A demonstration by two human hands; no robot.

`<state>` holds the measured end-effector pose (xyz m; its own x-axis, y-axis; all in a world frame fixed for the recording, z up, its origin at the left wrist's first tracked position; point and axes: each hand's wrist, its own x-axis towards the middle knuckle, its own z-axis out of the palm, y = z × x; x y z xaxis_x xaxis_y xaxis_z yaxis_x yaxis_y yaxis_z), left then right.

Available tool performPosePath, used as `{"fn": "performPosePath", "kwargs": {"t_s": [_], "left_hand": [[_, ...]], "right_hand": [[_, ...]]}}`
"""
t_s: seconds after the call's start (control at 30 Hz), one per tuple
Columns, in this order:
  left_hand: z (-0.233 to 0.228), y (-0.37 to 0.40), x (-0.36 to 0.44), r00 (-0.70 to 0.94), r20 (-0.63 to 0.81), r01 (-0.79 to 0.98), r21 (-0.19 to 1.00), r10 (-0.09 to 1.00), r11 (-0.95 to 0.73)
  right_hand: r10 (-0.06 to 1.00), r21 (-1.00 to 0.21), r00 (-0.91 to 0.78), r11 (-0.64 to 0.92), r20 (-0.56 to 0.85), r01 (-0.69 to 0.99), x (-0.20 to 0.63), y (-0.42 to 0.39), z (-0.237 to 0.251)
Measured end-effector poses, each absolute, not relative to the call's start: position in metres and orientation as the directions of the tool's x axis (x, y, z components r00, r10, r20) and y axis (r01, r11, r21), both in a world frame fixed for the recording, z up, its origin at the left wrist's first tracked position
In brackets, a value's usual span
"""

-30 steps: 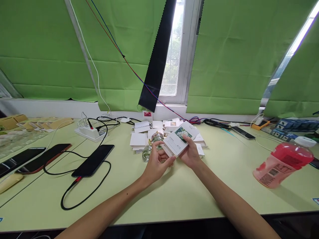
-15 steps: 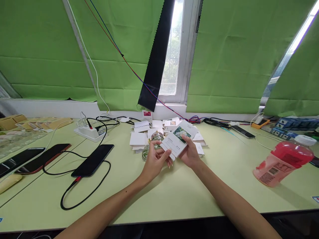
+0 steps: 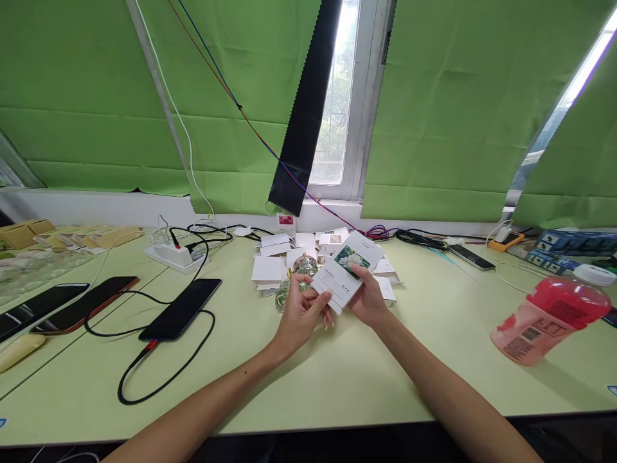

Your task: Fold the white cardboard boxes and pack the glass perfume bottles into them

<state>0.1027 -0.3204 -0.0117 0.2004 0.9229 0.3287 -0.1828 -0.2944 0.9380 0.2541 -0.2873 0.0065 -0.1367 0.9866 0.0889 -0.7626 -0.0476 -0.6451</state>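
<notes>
A black phone (image 3: 180, 310) lay on the table (image 3: 289, 399). Near glass bottles (image 3: 282, 298), the left hand (image 3: 299, 315), fingers curled, pinched the lower edge of a flower-printed box (image 3: 332, 281) tilted above the table; the right hand (image 3: 370, 299) clasped its right side, thumb across the front. A drink bottle (image 3: 549, 321) stood farther right.

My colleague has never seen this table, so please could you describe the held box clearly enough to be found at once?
Start at the pale green table below the window. At its middle, the left hand and right hand grip a tilted white box. Unlike the white boxes behind it, it is in the hands, showing a white flower on dark green.
</notes>
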Motion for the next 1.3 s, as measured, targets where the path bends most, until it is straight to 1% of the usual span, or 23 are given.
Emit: {"fn": "performPosePath", "kwargs": {"t_s": [0.33,0.83,1.07,1.3], "left_hand": [[-0.0083,-0.3211,0.1011,0.218,0.31,-0.216,0.94,0.926,-0.264],[-0.0066,-0.3186,0.1004,0.178,0.297,-0.233,0.939,0.938,-0.254],[-0.0067,-0.3175,0.0995,0.16,0.289,-0.245,0.938,0.944,-0.246],[-0.0059,-0.3151,0.0963,0.196,0.274,-0.243,0.944,0.942,-0.224]], "right_hand": [[0.988,-0.648,-0.125,-0.038,0.088,-0.76,0.2529,-0.2886,0.0063],[0.972,-0.653,-0.209,-0.087,0.111,-0.752,0.2531,-0.2912,0.0091],[0.96,-0.664,-0.26,-0.129,0.102,-0.737,0.2528,-0.2925,0.0086],[0.966,-0.682,-0.251,-0.139,0.067,-0.718,0.2511,-0.2935,0.0087]]}}
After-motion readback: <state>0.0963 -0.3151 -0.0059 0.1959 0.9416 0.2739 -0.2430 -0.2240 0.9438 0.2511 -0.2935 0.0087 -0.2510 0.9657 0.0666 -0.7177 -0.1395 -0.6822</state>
